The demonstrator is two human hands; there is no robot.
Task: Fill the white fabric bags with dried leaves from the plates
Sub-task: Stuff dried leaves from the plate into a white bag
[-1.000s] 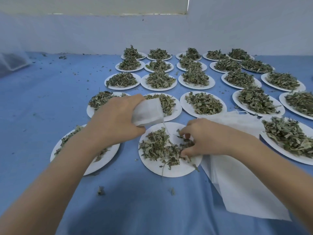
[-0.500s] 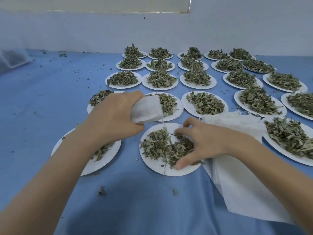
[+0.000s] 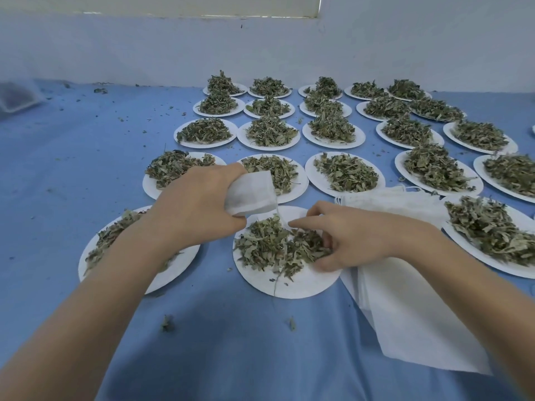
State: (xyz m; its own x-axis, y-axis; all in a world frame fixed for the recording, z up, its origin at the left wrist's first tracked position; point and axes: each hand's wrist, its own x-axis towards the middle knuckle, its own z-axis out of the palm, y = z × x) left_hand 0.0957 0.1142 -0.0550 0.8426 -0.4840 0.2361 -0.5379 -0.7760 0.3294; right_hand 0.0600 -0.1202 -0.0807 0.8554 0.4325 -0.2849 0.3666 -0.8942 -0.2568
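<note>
My left hand (image 3: 197, 209) grips a small white fabric bag (image 3: 250, 193) just above the nearest white plate (image 3: 301, 282). A thin string hangs from the bag down to the leaves. My right hand (image 3: 356, 238) lies on the plate's right side, fingers and thumb curled around a clump of the dried leaves (image 3: 275, 247) heaped there. A stack of flat white fabric bags (image 3: 411, 311) lies under my right forearm, to the right of the plate.
Several more white plates heaped with dried leaves (image 3: 346, 172) cover the blue cloth (image 3: 86, 157) in rows back to the pale wall. One plate (image 3: 170, 273) lies under my left forearm. Loose leaf crumbs (image 3: 167, 327) are scattered around. A clear container (image 3: 17, 96) stands at far left.
My right hand spread over the leaf pile and gathered leaves between thumb and fingers. My left hand kept holding the bag in about the same place.
</note>
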